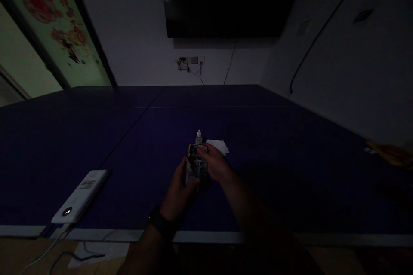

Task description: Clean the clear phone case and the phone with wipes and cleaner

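A smartphone (192, 171) in a patterned case is held up over the blue table (135, 197), its back with the camera lenses facing me. My left hand (178, 189) grips its left side and lower edge, the thumb lying across the lower back. At the upper right, my right hand (215, 163) holds the phone's edge, with fingertips on the back near the lenses. Just beyond the phone stands a small clear bottle (198, 137) with a white dropper-type cap. A white paper or tissue (219, 145) lies beside it, partly behind my right hand.
A white power bank (80, 195) with a cable (48, 247) plugged in lies at the front left. A thin line runs across the table. Behind are a wall-mounted screen (232, 4) and wall sockets (193, 60). Something yellowish (390, 153) sits at the right edge. The room is dim.
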`<state>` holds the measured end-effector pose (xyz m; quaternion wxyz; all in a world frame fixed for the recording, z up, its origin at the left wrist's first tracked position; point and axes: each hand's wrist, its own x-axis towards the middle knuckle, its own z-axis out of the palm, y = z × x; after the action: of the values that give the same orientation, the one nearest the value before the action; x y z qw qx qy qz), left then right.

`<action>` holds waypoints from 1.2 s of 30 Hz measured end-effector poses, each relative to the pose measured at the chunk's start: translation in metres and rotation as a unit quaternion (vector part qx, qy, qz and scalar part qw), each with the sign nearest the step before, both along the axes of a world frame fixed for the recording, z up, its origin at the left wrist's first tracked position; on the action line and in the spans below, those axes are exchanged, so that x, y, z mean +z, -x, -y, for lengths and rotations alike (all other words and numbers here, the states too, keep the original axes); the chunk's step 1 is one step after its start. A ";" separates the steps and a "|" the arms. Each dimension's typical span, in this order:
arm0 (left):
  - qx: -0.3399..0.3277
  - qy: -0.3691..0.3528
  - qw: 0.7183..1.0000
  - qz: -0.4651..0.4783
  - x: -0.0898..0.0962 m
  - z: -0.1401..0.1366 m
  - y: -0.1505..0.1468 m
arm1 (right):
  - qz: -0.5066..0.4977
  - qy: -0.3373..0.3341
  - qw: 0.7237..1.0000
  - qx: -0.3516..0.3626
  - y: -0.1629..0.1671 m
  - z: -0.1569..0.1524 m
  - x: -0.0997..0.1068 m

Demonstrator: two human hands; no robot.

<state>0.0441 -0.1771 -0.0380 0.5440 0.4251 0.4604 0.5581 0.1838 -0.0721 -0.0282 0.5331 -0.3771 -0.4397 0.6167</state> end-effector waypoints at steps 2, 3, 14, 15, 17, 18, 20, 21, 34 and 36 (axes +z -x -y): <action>0.008 -0.001 1.000 0.030 0.003 -0.003 -0.001 | -0.020 -0.005 1.000 -0.013 0.002 0.003 0.002; 0.010 -0.010 0.999 0.035 0.004 -0.004 -0.002 | -0.027 -0.008 0.999 -0.020 0.003 0.004 0.002; -0.005 -0.026 0.998 0.059 -0.005 -0.001 -0.006 | -0.040 -0.035 0.996 -0.072 0.002 0.012 -0.002; -0.005 -0.031 0.998 0.054 -0.004 0.000 -0.005 | -0.038 -0.041 0.996 -0.069 0.001 0.013 -0.002; -0.010 -0.036 0.998 0.042 -0.003 0.001 -0.002 | -0.033 -0.052 0.996 -0.063 -0.002 0.013 -0.002; -0.014 -0.037 0.999 0.037 -0.002 0.002 -0.002 | -0.030 -0.057 0.996 -0.060 -0.003 0.014 -0.002; -0.015 -0.034 0.999 0.029 -0.001 0.003 -0.001 | -0.020 -0.066 0.996 -0.054 -0.005 0.014 -0.001; -0.012 -0.031 0.999 0.028 -0.001 0.003 0.000 | -0.015 -0.070 0.996 -0.050 -0.006 0.014 0.000; 0.145 0.000 0.989 -0.005 0.020 -0.008 0.029 | 0.003 -0.118 0.990 0.076 -0.037 0.011 0.011; 0.137 -0.009 0.990 -0.023 0.024 -0.009 0.033 | 0.008 -0.132 0.988 0.076 -0.033 0.013 0.009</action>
<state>0.0108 -0.1686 -0.0145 0.4480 0.3759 0.5217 0.6211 0.2165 -0.0853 -0.0188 0.5262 -0.2738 -0.5489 0.5889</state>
